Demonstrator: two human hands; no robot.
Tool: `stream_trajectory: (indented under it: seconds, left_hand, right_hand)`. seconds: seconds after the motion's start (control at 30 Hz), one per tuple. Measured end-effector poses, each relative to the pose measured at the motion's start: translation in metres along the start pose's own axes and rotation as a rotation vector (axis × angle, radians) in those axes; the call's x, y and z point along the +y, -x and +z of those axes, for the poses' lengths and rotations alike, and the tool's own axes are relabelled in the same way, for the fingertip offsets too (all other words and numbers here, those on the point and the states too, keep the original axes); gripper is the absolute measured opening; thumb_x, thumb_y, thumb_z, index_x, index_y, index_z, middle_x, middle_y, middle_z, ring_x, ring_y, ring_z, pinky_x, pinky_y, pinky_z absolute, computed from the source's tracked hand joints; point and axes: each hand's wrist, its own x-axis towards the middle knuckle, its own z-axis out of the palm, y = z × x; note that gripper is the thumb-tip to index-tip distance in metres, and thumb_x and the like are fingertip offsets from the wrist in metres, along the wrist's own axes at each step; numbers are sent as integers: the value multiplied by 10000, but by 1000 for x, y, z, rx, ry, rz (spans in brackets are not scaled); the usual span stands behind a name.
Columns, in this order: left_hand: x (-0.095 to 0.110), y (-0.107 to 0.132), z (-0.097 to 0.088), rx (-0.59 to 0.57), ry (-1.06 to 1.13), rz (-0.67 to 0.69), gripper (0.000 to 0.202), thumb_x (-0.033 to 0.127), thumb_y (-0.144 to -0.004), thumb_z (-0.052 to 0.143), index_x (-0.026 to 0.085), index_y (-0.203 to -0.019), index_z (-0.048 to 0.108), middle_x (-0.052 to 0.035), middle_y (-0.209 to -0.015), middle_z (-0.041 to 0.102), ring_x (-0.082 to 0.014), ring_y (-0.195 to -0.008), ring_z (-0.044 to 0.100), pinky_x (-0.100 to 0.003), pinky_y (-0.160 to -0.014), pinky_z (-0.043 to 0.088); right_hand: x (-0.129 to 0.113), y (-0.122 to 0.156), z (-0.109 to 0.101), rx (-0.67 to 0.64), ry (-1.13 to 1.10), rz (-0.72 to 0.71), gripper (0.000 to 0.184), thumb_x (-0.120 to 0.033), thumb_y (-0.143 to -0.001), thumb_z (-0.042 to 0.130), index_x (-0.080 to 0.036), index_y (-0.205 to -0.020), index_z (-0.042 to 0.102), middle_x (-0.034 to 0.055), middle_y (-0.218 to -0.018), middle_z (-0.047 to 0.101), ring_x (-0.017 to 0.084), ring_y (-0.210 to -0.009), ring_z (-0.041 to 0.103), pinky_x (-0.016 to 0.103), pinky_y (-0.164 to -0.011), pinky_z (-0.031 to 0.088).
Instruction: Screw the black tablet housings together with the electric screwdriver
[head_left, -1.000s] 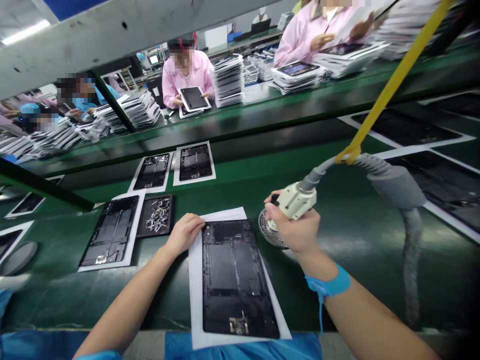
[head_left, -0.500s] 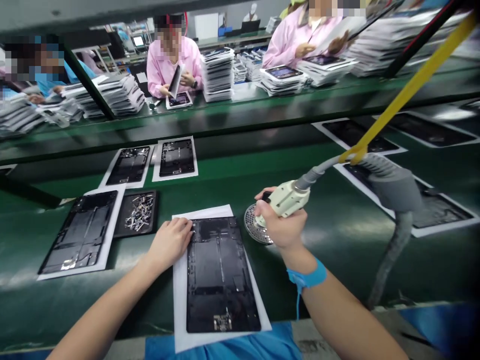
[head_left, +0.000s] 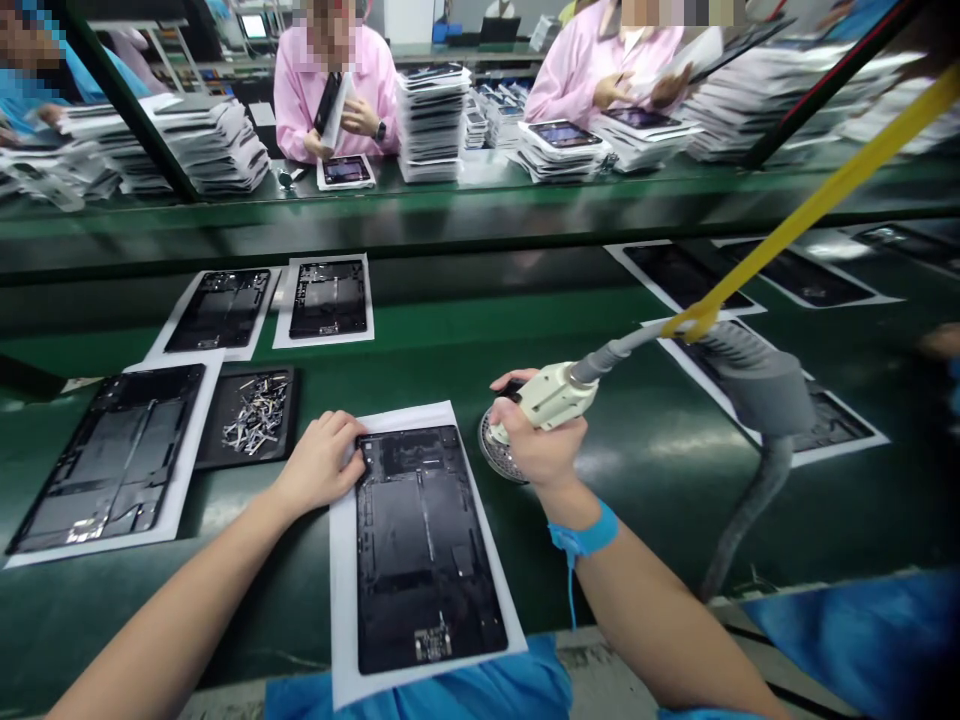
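A black tablet back panel (head_left: 420,545) lies on a white sheet (head_left: 341,590) in front of me on the green belt. My left hand (head_left: 321,462) rests with curled fingers on the panel's top left corner and the sheet. My right hand (head_left: 536,445) is closed around a cream-coloured electric screwdriver (head_left: 551,392), whose grey hose (head_left: 750,400) hangs from a yellow strap (head_left: 810,205). The tool's tip is over a round metal screw dish (head_left: 496,452) just right of the panel. A blue wrist strap (head_left: 585,538) is on my right wrist.
A black tray of loose metal parts (head_left: 255,412) sits left of my left hand, beside another panel on paper (head_left: 112,460). More panels on sheets (head_left: 328,298) lie farther along the belt. Across it, people in pink coats handle tablets among tall stacks (head_left: 429,120).
The view has shifted, so everything sits a little lower-left in frame. Both hands keep their hold and place. The person opposite has lifted a tablet upright.
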Motion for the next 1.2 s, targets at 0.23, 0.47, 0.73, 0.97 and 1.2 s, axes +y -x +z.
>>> stream_trajectory:
  seconds: [0.23,0.47,0.73,0.97,1.2]
  left_hand:
    - [-3,-1,0,52,155,-19,205,212,-873,507,188,-1006,661,-88,-1010,676,-251,-946,594,-414,-855,509]
    - [-10,-2,1,111,310,-41,234,195,-909,472,193,-982,695,-69,-981,675,-212,-950,625,-361,-866,541]
    - [-12,-5,10,107,356,-97,262,125,-881,467,205,-919,714,-59,-962,686,-199,-953,644,-368,-882,559]
    - [-15,-6,13,147,424,-100,298,53,-852,449,178,-908,713,-61,-960,698,-176,-925,663,-317,-878,550]
    - [-18,-7,18,176,506,-147,231,83,-889,471,172,-809,668,-41,-848,684,-169,-815,653,-286,-787,523]
  right_hand:
    - [2,1,0,10,-6,23,210,-210,-756,756,-207,-946,666,-1,-814,710,116,-517,636,282,-522,564]
    - [2,0,2,23,-6,0,222,-214,-749,759,-207,-940,645,-11,-772,700,118,-509,628,277,-508,561]
    - [-17,1,7,43,-29,-36,163,-219,-812,731,-211,-954,653,-1,-808,682,108,-488,608,276,-469,538]
    - [-30,23,82,-264,-202,20,211,-293,-846,729,-245,-1022,625,9,-926,693,105,-541,631,281,-514,583]
    - [-6,37,142,-390,-186,-20,254,-263,-809,725,-231,-1047,640,27,-928,720,190,-828,727,385,-812,623]
